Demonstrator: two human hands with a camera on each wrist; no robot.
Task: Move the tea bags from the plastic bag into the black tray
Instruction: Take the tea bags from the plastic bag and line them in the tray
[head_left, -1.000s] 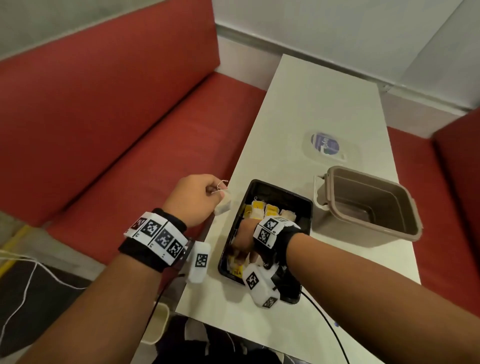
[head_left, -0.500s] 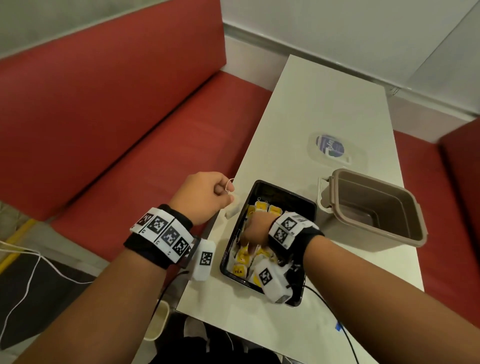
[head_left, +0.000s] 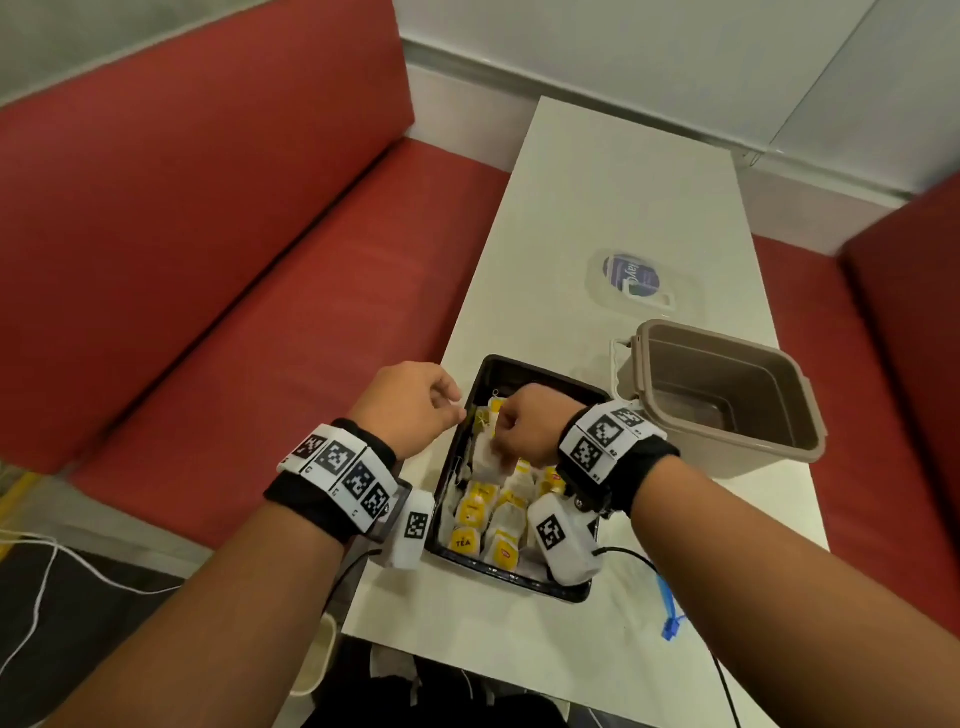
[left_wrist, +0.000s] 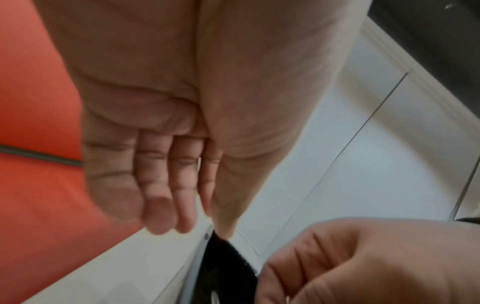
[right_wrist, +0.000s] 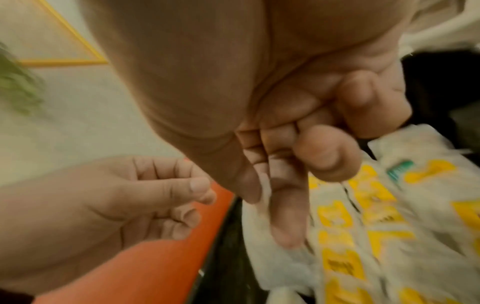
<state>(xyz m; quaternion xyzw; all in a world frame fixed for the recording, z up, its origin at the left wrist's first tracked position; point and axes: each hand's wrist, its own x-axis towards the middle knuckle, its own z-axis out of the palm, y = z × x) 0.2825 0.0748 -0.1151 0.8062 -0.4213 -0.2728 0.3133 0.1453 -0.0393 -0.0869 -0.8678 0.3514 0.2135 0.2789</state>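
A person sits at a narrow white table (head_left: 613, 218) between red padded benches (head_left: 208, 234), seen from a camera on their head. Both wrists wear black bands with square black-and-white markers.

A black tray (head_left: 524, 371) lies near the table's front edge. It is filled with white tea bags (head_left: 493, 525), most showing yellow paper tags; one tag reads "TEA".

The right hand (head_left: 524, 423) is over the far half of the tray, knuckles up. In the right wrist view its thumb and forefinger reach down to a white tea bag at the tray's left side, while the other fingers curl into the palm. Blur makes it impossible to tell whether the thumb and finger actually pinch the bag or only touch it.

The left hand (head_left: 410, 408) is just beside the tray's left rim, above the table edge and close to the right hand. In the right wrist view its fingers are loosely curled, the thumb tip resting against the forefinger, and nothing shows between them.

To the right of the tray stands a brown plastic box (head_left: 727, 395) with no lid on. Farther back, a clear lid with a blue round label (head_left: 631, 273) lies flat on the table. A small blue clip (head_left: 670, 618) lies near the right forearm. The plastic bag cannot be made out.
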